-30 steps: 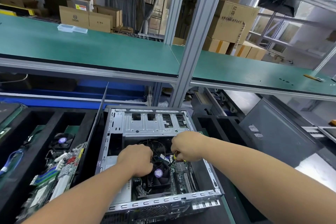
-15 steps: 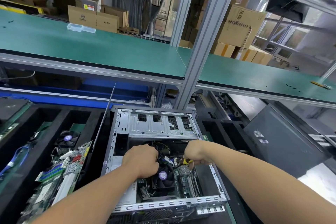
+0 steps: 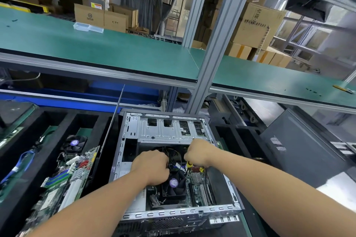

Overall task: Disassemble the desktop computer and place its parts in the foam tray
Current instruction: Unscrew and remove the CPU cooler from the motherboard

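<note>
Green matting covers the long workbench shelf [image 3: 119,50] across the top of my head view, with cardboard boxes [image 3: 102,16] stacked behind it and an aluminium post [image 3: 217,44] running down to the bench. Below it, centred in front of me, the desktop computer [image 3: 173,161] lies on its side with the panel off, its silver drive cage [image 3: 169,129] at the far end and the rear bracket nearest me.

Both my hands are inside the case. My left hand [image 3: 152,166] is curled into a fist just beside the black cooler fan [image 3: 174,183] with the purple hub — what the fingers hold underneath, I cannot tell. My right hand [image 3: 200,152] is curled too, over the cables, with a yellow piece [image 3: 189,164] showing at its lower edge; I cannot tell whether it grips that.

To the left sits the black foam tray [image 3: 48,119], touching the case side. One compartment holds a motherboard [image 3: 63,177] lying tilted, with a second fan [image 3: 74,143] beyond it and a blue cable [image 3: 20,163] in the next slot over. To the right — a dark grey case panel [image 3: 300,152] leans.
</note>
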